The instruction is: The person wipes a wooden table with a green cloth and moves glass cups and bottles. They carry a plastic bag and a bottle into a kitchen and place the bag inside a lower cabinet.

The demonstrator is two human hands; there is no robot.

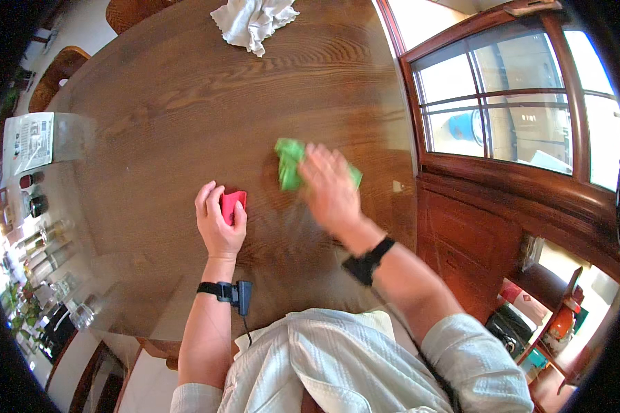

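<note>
My left hand [220, 221] is curled around a small red block [233, 206], perhaps a sponge, low over the brown wooden table [186, 138]. Thumb and fingers sit on either side of it; its underside is hidden. To the right, my right hand [329, 187] is smeared by motion and presses down on a crumpled green cloth [289, 164]. Parts of the cloth stick out on both sides of the fingers, and the rest lies under the palm. A dark strap with a small device is around each wrist.
A crumpled white cloth [253, 22] lies at the table's far edge. Along the left stand a paper packet [32, 142], small jars [38, 205] and several glasses [83, 315]. Wooden chairs [60, 72] are at the far left. A wood-framed window [489, 96] borders the right side, above a shelf [541, 286].
</note>
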